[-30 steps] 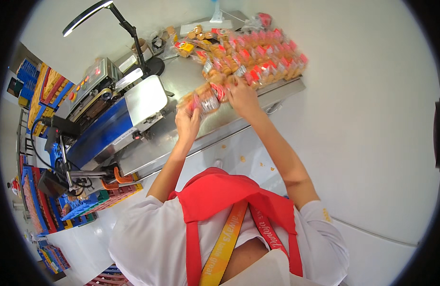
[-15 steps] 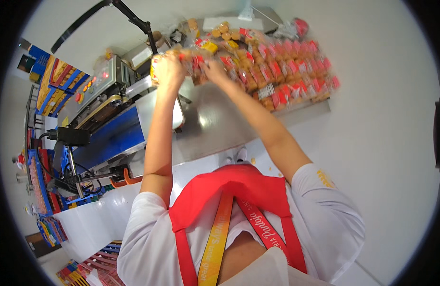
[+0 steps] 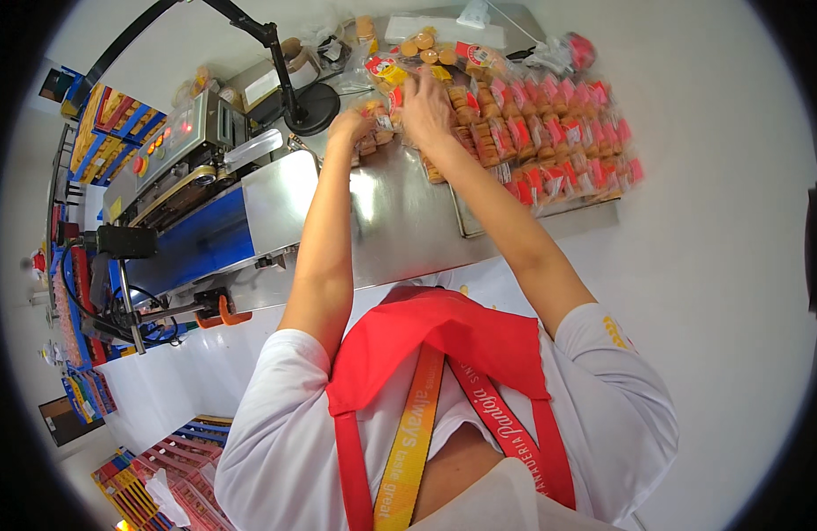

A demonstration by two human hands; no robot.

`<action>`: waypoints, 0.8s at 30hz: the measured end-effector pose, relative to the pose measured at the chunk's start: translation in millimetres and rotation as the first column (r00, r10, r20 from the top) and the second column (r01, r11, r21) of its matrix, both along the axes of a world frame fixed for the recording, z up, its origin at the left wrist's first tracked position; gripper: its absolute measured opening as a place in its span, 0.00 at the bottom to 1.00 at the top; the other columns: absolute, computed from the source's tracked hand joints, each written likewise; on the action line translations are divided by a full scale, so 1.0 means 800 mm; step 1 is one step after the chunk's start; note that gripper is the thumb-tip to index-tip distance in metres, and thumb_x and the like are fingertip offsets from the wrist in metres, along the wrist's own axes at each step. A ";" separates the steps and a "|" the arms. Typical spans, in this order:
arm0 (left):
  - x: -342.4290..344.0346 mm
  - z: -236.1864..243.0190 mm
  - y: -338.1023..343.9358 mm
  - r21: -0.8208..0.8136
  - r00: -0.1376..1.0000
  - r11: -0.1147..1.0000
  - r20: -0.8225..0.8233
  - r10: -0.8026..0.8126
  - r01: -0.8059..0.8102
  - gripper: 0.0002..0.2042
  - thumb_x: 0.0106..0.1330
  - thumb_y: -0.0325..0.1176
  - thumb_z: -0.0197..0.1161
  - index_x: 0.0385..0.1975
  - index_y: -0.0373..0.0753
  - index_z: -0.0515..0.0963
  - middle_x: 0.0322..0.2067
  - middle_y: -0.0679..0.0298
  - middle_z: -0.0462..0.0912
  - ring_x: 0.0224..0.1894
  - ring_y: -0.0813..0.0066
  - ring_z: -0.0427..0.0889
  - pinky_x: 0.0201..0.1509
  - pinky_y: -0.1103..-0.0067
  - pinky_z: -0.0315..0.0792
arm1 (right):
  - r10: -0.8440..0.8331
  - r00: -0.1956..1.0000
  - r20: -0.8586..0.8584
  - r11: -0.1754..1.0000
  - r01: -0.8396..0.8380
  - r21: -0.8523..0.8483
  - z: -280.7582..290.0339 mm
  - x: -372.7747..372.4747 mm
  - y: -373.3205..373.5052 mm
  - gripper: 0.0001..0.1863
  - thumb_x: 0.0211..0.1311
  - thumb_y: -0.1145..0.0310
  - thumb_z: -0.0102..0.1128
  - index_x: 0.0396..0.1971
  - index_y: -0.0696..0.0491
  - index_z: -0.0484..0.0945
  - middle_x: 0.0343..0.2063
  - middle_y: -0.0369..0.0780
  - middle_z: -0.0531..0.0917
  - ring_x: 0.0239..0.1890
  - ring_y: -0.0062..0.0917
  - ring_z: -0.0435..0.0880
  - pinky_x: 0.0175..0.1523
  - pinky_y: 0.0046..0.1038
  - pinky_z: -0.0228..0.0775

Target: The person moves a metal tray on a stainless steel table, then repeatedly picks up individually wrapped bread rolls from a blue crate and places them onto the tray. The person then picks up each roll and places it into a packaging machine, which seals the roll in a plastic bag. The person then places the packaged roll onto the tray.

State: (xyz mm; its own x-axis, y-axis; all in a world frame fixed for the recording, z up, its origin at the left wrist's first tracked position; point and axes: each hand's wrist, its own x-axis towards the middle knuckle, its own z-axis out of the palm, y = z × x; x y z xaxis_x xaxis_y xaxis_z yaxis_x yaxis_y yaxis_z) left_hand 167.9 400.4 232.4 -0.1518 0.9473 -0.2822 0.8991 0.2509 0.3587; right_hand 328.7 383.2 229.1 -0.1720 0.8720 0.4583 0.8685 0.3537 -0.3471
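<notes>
My left hand [image 3: 349,129] and my right hand [image 3: 426,108] reach out together over the steel table [image 3: 400,232]. Between them they grip a clear cookie packet [image 3: 377,126] with a red and yellow label. It sits at the near left edge of a big heap of similar red-labelled cookie packets [image 3: 550,142], which spreads to the right over a flat metal tray [image 3: 476,223]. My right fingers curl over the packet's right end. My red apron and white sleeves fill the lower part of the view.
A sealing machine with a blue conveyor [image 3: 205,241] and a control panel [image 3: 174,133] stands on the left. A black stand with a round base [image 3: 312,108] rises behind my left hand. Colourful boxes [image 3: 103,119] and red crates [image 3: 165,469] sit further left.
Both hands went from the near table edge out to the far packets. They have now come down slightly and spread apart on one packet. The view has tilted forward.
</notes>
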 end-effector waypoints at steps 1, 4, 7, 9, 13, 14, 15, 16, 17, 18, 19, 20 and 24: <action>-0.031 -0.030 0.013 -0.019 0.999 1.000 0.038 0.019 -0.018 0.28 0.52 0.57 0.60 0.39 0.35 0.81 0.41 0.47 0.80 0.47 0.57 0.79 0.48 0.69 0.71 | 0.072 0.995 0.064 0.987 -0.081 0.138 0.004 -0.010 -0.006 0.21 0.59 0.67 0.48 0.53 0.52 0.67 0.57 0.55 0.63 0.60 0.51 0.61 0.60 0.50 0.56; -0.022 -0.019 0.022 -0.104 0.996 0.994 0.082 0.023 -0.015 0.28 0.52 0.57 0.61 0.38 0.35 0.81 0.39 0.48 0.81 0.45 0.60 0.81 0.47 0.70 0.71 | 0.193 0.903 0.384 0.981 -0.178 -0.074 -0.022 -0.007 -0.022 0.23 0.56 0.62 0.57 0.51 0.55 0.70 0.59 0.52 0.61 0.65 0.50 0.52 0.65 0.53 0.45; -0.007 0.000 0.014 -0.097 0.960 0.994 0.269 0.074 -0.049 0.31 0.51 0.60 0.62 0.41 0.36 0.80 0.39 0.54 0.81 0.42 0.65 0.80 0.44 0.73 0.72 | 0.098 0.876 0.473 0.995 -0.083 -0.054 -0.016 0.008 -0.021 0.21 0.58 0.68 0.49 0.53 0.55 0.69 0.59 0.52 0.62 0.66 0.48 0.51 0.66 0.54 0.40; -0.018 0.004 0.016 -0.128 0.936 0.991 0.341 0.084 -0.042 0.32 0.51 0.59 0.64 0.46 0.37 0.77 0.39 0.58 0.81 0.40 0.69 0.79 0.41 0.77 0.72 | 0.036 0.908 0.418 0.989 -0.093 0.118 0.006 0.001 -0.033 0.17 0.58 0.71 0.47 0.48 0.58 0.72 0.55 0.53 0.67 0.62 0.45 0.59 0.65 0.46 0.49; -0.046 -0.009 0.000 0.047 0.925 0.992 0.358 -0.124 0.115 0.33 0.50 0.58 0.64 0.50 0.37 0.75 0.41 0.50 0.81 0.45 0.59 0.80 0.47 0.72 0.73 | 0.386 0.896 0.220 0.851 -0.254 -0.459 0.013 -0.048 -0.124 0.14 0.56 0.71 0.49 0.40 0.59 0.76 0.48 0.49 0.73 0.54 0.40 0.69 0.60 0.38 0.61; -0.044 -0.001 -0.004 0.030 0.918 0.992 0.376 -0.128 0.126 0.33 0.51 0.56 0.65 0.51 0.37 0.73 0.39 0.52 0.81 0.41 0.64 0.80 0.44 0.74 0.73 | 0.466 0.875 0.130 0.737 -0.303 -0.604 -0.012 -0.066 -0.142 0.13 0.55 0.70 0.49 0.38 0.59 0.77 0.45 0.48 0.74 0.52 0.38 0.71 0.57 0.36 0.64; -0.042 0.007 -0.005 0.015 0.911 0.990 0.390 -0.134 0.140 0.33 0.52 0.55 0.66 0.52 0.37 0.72 0.38 0.55 0.81 0.38 0.69 0.79 0.40 0.76 0.72 | 0.496 0.860 0.118 0.738 -0.346 -0.579 -0.038 -0.090 -0.149 0.13 0.56 0.69 0.49 0.39 0.58 0.77 0.44 0.48 0.74 0.52 0.37 0.71 0.57 0.35 0.63; -0.044 0.014 -0.003 0.008 0.906 0.990 0.401 -0.134 0.143 0.32 0.53 0.53 0.66 0.53 0.37 0.71 0.37 0.57 0.81 0.35 0.75 0.78 0.37 0.78 0.72 | 0.533 0.839 0.110 0.737 -0.397 -0.547 -0.062 -0.115 -0.148 0.13 0.57 0.69 0.48 0.39 0.57 0.76 0.44 0.47 0.74 0.52 0.36 0.71 0.57 0.34 0.63; -0.051 0.009 -0.006 0.073 0.920 0.986 0.355 -0.165 0.148 0.33 0.53 0.51 0.67 0.55 0.37 0.70 0.37 0.56 0.81 0.36 0.73 0.79 0.39 0.78 0.72 | 0.519 0.849 0.097 0.788 -0.432 -0.439 -0.076 -0.134 -0.144 0.14 0.56 0.67 0.47 0.40 0.57 0.75 0.44 0.47 0.74 0.51 0.35 0.71 0.56 0.34 0.63; -0.048 0.019 -0.011 0.082 0.919 0.983 0.351 -0.182 0.164 0.33 0.52 0.51 0.67 0.54 0.37 0.70 0.36 0.55 0.81 0.36 0.70 0.80 0.41 0.77 0.73 | 0.497 0.865 0.076 0.832 -0.449 -0.327 -0.087 -0.148 -0.133 0.15 0.56 0.66 0.47 0.40 0.58 0.74 0.43 0.47 0.74 0.50 0.35 0.71 0.56 0.34 0.64; -0.043 0.028 -0.017 0.090 0.916 0.979 0.346 -0.200 0.180 0.33 0.51 0.51 0.67 0.54 0.38 0.70 0.36 0.55 0.82 0.37 0.67 0.81 0.44 0.75 0.73 | 0.475 0.879 0.053 0.865 -0.455 -0.211 -0.097 -0.160 -0.119 0.16 0.56 0.65 0.47 0.41 0.58 0.73 0.43 0.47 0.73 0.49 0.34 0.71 0.55 0.33 0.64; -0.045 0.033 -0.024 0.091 0.919 0.978 0.335 -0.210 0.190 0.33 0.50 0.51 0.67 0.53 0.38 0.71 0.36 0.54 0.82 0.38 0.63 0.82 0.46 0.73 0.73 | 0.461 0.887 0.015 0.884 -0.458 -0.094 -0.108 -0.178 -0.109 0.17 0.56 0.64 0.46 0.42 0.58 0.73 0.43 0.46 0.73 0.48 0.34 0.71 0.54 0.33 0.64; -0.054 0.036 -0.032 0.057 0.866 0.979 0.458 -0.200 0.196 0.32 0.51 0.47 0.68 0.54 0.36 0.70 0.37 0.55 0.82 0.38 0.63 0.82 0.46 0.75 0.73 | 0.454 0.710 -0.538 0.876 -0.468 0.121 -0.148 -0.213 -0.113 0.16 0.53 0.64 0.49 0.39 0.58 0.73 0.40 0.47 0.73 0.42 0.33 0.72 0.47 0.32 0.66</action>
